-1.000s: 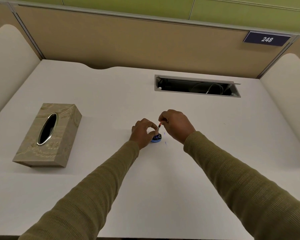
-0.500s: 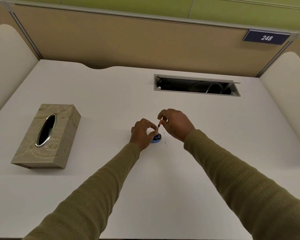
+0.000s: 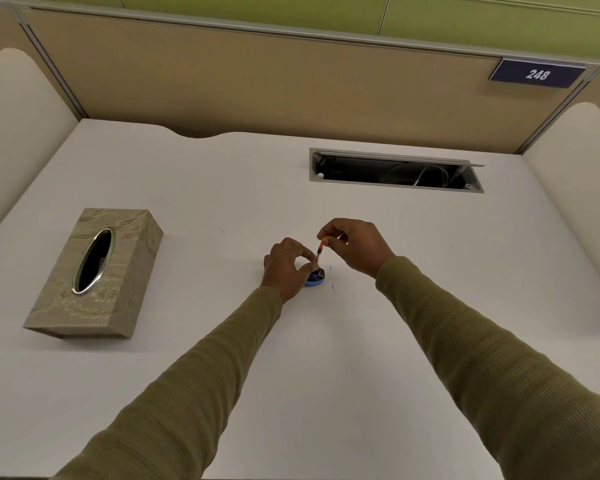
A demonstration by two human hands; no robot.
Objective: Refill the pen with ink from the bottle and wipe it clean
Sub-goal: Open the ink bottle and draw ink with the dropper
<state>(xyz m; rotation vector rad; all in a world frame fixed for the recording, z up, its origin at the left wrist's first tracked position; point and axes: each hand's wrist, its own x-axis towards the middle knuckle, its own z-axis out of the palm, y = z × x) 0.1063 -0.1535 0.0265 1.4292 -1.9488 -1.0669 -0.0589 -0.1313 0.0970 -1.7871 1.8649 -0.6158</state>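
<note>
A small blue ink bottle (image 3: 316, 278) stands on the white desk (image 3: 326, 358) near the middle. My left hand (image 3: 284, 266) curls around its left side and grips it. My right hand (image 3: 355, 244) pinches the top of a thin pen part (image 3: 319, 252) with a red upper end. That part stands almost upright, tilted slightly right, with its lower tip at the bottle's mouth. The tip itself is hidden behind my left fingers.
A beige tissue box (image 3: 96, 273) with an oval slot lies at the left. An open cable tray (image 3: 395, 171) is sunk into the desk at the back right. Small blue ink marks (image 3: 332, 287) dot the desk right of the bottle. Padded partitions flank both sides.
Both hands stay at the bottle with the pen part in the same pose. Only the camera view has shifted slightly.
</note>
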